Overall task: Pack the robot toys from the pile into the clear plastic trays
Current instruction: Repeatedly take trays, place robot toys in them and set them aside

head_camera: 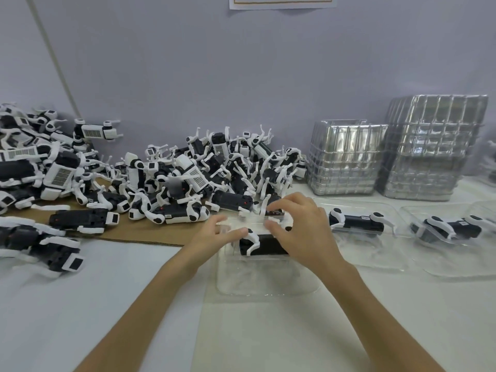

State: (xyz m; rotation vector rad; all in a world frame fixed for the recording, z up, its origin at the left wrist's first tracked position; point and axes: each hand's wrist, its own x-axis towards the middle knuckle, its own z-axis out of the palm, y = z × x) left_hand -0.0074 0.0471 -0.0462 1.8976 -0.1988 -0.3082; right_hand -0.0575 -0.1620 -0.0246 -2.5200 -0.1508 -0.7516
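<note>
A black-and-white robot toy (pixel 261 245) lies in a clear plastic tray (pixel 264 280) at the table's middle. My right hand (pixel 300 226) rests over the toy's top and right end, fingers bent down onto it. My left hand (pixel 214 234) reaches in from the left, fingertips touching the toy's white leg at the tray's far-left corner. A big pile of the same robot toys (pixel 188 178) spreads behind and to the left. Two more clear trays to the right each hold a toy (pixel 354 222), (pixel 451 228).
Two tall stacks of empty clear trays (pixel 346 157), (pixel 432 146) stand at the back right against the wall. Brown cardboard (pixel 139 233) lies under the pile. More toys (pixel 48 253) lie at the left edge. White tabletop (pixel 107 304) spreads in front.
</note>
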